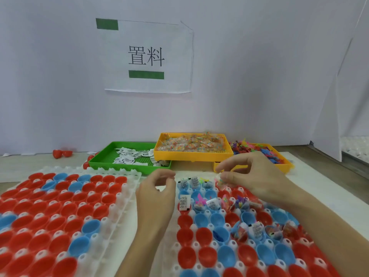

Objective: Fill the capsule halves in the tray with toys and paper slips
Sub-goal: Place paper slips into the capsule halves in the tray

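A white tray (175, 249) on the right carries red and blue capsule halves (205, 235); several in its far rows hold paper slips (184, 202) and small bagged toys (225, 202). My right hand (253, 176) hovers over the tray's far right corner and pinches a small clear toy packet (220, 181) between thumb and fingers. My left hand (157, 193) hangs over the tray's left edge with fingers loosely curled, and I see nothing in it. A second tray (127, 188) of empty red and blue halves lies to the left.
At the back stand a green bin (103, 158) of paper slips, a yellow bin (191, 154) of bagged candy toys stacked over another yellow bin (283, 162) of colourful plastic toys. Loose red halves (61, 153) lie by the wall. A paper sign (147, 56) hangs above.
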A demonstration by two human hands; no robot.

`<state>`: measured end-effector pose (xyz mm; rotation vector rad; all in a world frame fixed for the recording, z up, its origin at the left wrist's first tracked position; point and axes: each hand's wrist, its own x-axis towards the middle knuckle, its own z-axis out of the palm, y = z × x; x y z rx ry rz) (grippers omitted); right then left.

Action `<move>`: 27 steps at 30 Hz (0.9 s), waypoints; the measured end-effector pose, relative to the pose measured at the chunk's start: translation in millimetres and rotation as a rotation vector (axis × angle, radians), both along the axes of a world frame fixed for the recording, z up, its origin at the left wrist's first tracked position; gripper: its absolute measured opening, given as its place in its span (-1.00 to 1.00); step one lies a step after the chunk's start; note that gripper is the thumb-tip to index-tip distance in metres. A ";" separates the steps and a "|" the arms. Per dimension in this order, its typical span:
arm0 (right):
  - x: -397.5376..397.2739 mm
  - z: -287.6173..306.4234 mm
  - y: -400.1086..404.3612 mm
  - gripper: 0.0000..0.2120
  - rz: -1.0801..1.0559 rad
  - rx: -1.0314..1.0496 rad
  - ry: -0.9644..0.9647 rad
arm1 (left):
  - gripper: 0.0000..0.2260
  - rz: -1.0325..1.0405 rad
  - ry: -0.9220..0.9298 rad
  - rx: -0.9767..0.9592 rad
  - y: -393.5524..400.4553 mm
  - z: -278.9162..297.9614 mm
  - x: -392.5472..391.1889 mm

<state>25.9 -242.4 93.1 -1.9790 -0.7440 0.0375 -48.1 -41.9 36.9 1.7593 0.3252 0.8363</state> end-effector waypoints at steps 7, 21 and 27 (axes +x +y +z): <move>-31.2 -10.2 2.2 -0.86 0.078 0.034 -0.078 | -0.84 -0.427 -0.034 0.089 -21.5 20.7 -13.0; -33.5 -16.0 0.9 -0.91 -0.048 0.195 -0.107 | -0.86 -0.573 0.026 -0.029 -28.7 19.3 -14.4; -30.5 -16.3 -2.4 -0.84 -0.128 0.116 -0.189 | -0.85 -0.466 0.123 0.206 -24.1 21.4 -15.2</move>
